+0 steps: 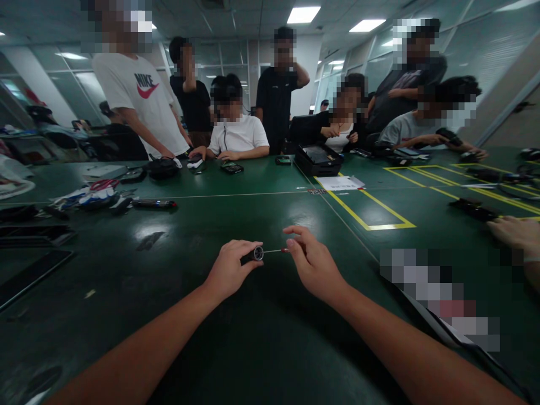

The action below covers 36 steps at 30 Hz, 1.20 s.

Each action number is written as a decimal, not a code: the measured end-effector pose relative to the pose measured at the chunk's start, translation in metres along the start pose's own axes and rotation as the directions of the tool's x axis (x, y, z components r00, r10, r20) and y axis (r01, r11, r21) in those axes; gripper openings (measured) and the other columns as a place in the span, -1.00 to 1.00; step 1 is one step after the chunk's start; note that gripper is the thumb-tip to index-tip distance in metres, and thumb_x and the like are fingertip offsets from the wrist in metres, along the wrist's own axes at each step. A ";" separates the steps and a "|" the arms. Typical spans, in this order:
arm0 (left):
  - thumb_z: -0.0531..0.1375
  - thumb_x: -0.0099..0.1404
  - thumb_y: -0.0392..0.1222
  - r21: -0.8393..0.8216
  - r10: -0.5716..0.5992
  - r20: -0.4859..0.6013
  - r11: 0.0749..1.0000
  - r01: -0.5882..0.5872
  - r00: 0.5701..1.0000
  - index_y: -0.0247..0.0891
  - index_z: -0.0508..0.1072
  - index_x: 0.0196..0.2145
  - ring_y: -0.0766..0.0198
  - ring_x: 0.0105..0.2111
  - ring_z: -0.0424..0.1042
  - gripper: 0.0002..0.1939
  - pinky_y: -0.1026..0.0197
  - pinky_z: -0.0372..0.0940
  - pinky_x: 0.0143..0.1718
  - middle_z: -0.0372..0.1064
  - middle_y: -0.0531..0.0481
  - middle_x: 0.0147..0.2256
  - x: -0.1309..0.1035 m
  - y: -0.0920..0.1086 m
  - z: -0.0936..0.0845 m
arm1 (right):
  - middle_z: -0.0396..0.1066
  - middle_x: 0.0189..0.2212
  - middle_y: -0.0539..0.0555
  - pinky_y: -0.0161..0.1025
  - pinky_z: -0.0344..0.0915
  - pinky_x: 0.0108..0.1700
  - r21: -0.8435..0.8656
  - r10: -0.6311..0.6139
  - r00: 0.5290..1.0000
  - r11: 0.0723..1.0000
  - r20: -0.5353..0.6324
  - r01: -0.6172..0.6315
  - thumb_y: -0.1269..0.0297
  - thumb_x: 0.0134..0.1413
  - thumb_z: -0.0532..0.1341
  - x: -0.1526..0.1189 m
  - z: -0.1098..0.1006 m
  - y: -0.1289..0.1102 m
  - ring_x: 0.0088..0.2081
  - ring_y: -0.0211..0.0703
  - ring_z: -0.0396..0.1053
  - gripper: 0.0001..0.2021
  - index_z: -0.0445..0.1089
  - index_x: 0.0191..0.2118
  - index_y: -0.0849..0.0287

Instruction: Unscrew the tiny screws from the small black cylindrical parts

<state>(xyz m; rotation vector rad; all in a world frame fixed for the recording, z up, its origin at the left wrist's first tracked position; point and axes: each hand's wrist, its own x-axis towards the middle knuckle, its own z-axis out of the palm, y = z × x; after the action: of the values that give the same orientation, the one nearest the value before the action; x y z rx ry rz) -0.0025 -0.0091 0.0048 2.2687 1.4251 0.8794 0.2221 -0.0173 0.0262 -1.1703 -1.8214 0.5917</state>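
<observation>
My left hand (231,269) is closed around a short black cylinder (258,253) with a silver-rimmed round end, which looks like a small flashlight. That round end faces me. In my right hand (315,261) is a thin screwdriver (275,251), pinched near the red part of its handle; the palm hides the rest. Its metal shaft points left, and the tip meets or lies very close to the cylinder's side; I cannot tell which. Both hands are above the green table (236,337).
Tools and cables (99,194) lie at the left, beside a black and red pen-shaped tool (154,203). A black tray box (318,160) stands at the far side. Yellow tape (390,226) marks rectangles. At right is another person's hand (512,236); several people are across the table.
</observation>
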 end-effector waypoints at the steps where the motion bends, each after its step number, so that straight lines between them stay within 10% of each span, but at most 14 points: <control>1: 0.32 0.29 -0.23 0.003 -0.006 -0.008 1.000 0.006 1.000 -0.06 0.49 0.08 0.08 -0.01 0.41 -0.60 -0.04 0.27 0.08 0.50 0.00 -0.01 0.000 0.000 0.000 | 0.47 -0.39 0.01 -0.19 0.22 -0.35 0.001 -0.021 1.000 1.000 0.011 0.021 0.19 0.36 0.05 0.000 0.000 0.000 -0.43 -0.12 0.39 -0.71 0.33 0.10 0.07; 26: 0.33 0.29 -0.21 0.016 0.010 -0.007 1.000 -0.010 1.000 -0.06 0.49 0.07 0.08 0.00 0.43 -0.61 -0.06 0.26 0.08 0.51 0.01 0.00 0.001 -0.003 0.001 | 0.47 -0.39 0.01 -0.20 0.13 -0.40 -0.044 0.029 0.998 0.999 0.054 -0.026 0.12 0.40 -0.03 0.000 -0.002 -0.010 -0.49 -0.14 0.35 -0.73 0.36 -0.05 0.06; 32: 0.34 0.28 -0.24 0.025 -0.004 -0.015 1.000 0.005 1.000 -0.10 0.50 0.06 0.08 0.00 0.43 -0.61 -0.05 0.26 0.07 0.52 0.00 -0.02 0.002 0.000 -0.002 | 0.44 -0.35 0.02 -0.18 0.25 -0.25 0.249 0.107 0.994 0.964 -0.037 -0.095 0.18 0.26 0.14 0.001 0.008 -0.003 -0.30 -0.10 0.40 -0.83 0.31 -0.08 0.09; 36: 0.34 0.29 -0.23 0.027 0.044 -0.015 0.999 -0.043 0.999 -0.06 0.48 0.08 0.10 0.03 0.40 -0.59 -0.06 0.22 0.11 0.50 0.02 0.01 0.002 0.000 -0.002 | 0.40 -0.44 0.01 -0.16 0.29 -0.24 0.588 0.311 0.949 0.777 -0.050 -0.224 0.04 0.16 0.22 0.010 0.015 0.009 -0.38 -0.16 0.35 -0.75 0.39 -0.29 0.13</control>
<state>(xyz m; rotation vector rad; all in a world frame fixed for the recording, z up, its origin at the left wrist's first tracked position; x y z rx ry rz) -0.0029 -0.0071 0.0071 2.3258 1.4074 0.8980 0.2122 -0.0033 0.0159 -1.0146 -1.2149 1.1085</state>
